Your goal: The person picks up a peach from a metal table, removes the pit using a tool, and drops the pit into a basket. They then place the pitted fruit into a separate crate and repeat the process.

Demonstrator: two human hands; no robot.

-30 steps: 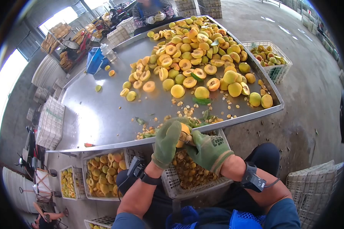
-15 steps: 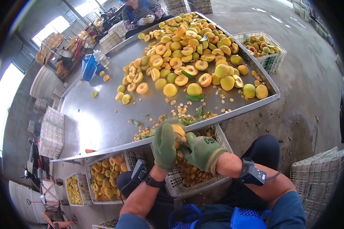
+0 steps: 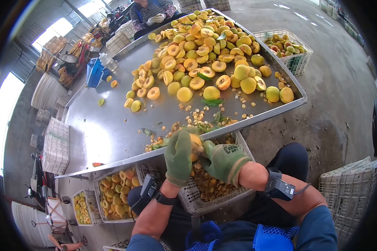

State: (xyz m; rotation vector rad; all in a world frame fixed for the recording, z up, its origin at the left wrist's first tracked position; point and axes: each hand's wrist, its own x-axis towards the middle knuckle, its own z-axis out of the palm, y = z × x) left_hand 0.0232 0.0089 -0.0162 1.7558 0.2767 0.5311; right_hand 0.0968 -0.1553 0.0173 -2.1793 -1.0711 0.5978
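Observation:
In a green knit glove, my left hand (image 3: pixel 179 157) is closed round a yellow peach (image 3: pixel 195 140), whose cut side faces right. My right hand (image 3: pixel 225 161), gloved the same way, is closed up against the peach; whatever its fingers hold is mostly hidden. Both hands are over a white crate (image 3: pixel 192 201) of pits and scraps (image 3: pixel 211 188), at the near edge of the metal table (image 3: pixel 113 121). Beyond them on the table lie peach pits (image 3: pixel 197 117), leaf bits and a large heap of whole and halved peaches (image 3: pixel 197 50).
Left of my legs stand a crate of peach halves (image 3: pixel 117 192) and a smaller crate (image 3: pixel 83 209). A blue container (image 3: pixel 95 73) sits at the table's left edge. Another crate of fruit (image 3: pixel 297 58) is at the right. A gloved person (image 3: pixel 153 14) sits across the table.
My head view has shifted slightly, so the table and fruit appear a little higher and further left. Both hands stay together on the peach, with the right wrist turned slightly.

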